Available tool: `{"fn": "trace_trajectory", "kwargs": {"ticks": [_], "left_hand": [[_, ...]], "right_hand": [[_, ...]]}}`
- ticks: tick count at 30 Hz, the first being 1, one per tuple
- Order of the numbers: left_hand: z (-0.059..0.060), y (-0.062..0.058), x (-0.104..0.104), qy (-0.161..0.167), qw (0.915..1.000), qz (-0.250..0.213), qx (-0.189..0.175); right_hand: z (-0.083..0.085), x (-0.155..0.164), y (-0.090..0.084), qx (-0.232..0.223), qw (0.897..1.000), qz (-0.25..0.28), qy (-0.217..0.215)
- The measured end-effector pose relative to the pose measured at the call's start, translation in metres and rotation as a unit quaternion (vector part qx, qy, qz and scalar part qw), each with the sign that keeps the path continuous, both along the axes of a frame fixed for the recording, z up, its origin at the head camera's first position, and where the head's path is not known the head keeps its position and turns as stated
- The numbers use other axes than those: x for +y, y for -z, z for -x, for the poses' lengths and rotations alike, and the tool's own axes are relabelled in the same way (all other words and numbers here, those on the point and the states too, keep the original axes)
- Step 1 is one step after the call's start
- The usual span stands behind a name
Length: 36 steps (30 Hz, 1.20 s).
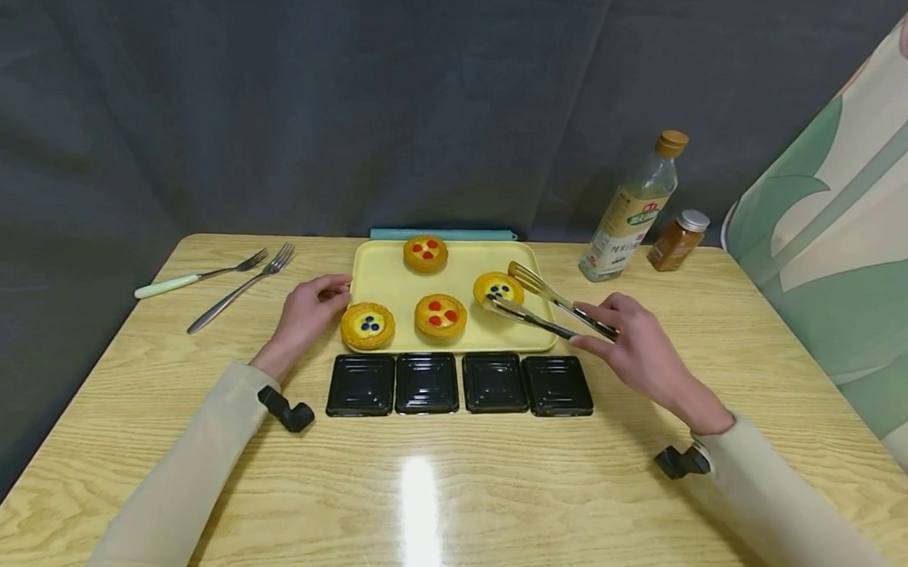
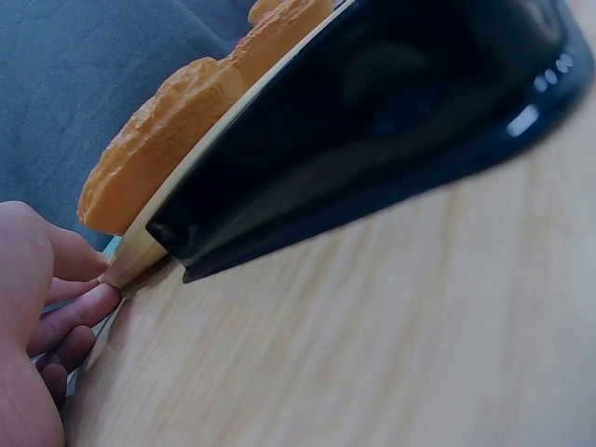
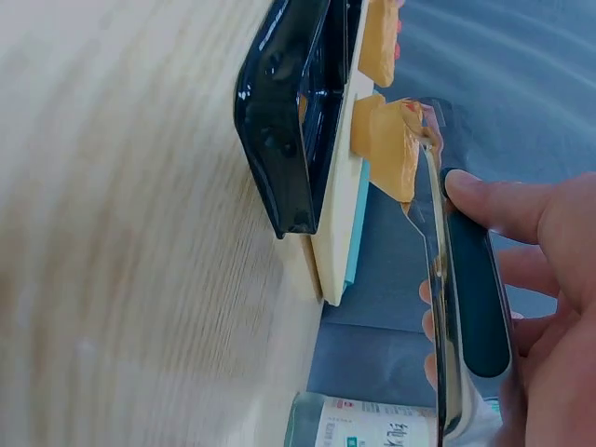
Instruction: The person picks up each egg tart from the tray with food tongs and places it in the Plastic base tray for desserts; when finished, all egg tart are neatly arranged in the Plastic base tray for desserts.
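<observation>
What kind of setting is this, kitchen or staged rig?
Probably a staged tabletop, not a real kitchen: a wood-grain table against a grey fabric backdrop, with a yellow tray of egg tarts and a neat row of four black plastic containers.

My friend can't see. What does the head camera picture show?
A person's right hand holds metal tongs open around a blueberry tart on a yellow tray, while the left hand touches the tray's left edge. The tray holds four tarts, and four black dishes sit in a row before it on a wooden table.
</observation>
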<state>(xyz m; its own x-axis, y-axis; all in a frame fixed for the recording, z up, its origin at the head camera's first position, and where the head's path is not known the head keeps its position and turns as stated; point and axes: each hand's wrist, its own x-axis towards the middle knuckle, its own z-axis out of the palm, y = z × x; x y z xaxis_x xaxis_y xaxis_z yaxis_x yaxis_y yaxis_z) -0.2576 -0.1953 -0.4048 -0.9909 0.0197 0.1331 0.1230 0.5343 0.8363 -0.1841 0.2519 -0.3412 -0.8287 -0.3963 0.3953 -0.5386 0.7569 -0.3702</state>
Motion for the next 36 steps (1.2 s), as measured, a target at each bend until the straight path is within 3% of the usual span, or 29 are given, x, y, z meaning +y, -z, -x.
{"fn": "trace_trajectory", "kwargs": {"ticks": [19,36], "left_hand": [[0.0,0.0,0.0,0.0,1.0,-0.004,-0.003],[0.001,0.0,0.0,0.001,1.0,0.0,-0.001]], "right_hand": [[-0.057,0.036,0.0,0.034,0.999,-0.002,0.021],[-0.106,0.057,0.006,0.02,0.998,-0.002,0.055]]}}
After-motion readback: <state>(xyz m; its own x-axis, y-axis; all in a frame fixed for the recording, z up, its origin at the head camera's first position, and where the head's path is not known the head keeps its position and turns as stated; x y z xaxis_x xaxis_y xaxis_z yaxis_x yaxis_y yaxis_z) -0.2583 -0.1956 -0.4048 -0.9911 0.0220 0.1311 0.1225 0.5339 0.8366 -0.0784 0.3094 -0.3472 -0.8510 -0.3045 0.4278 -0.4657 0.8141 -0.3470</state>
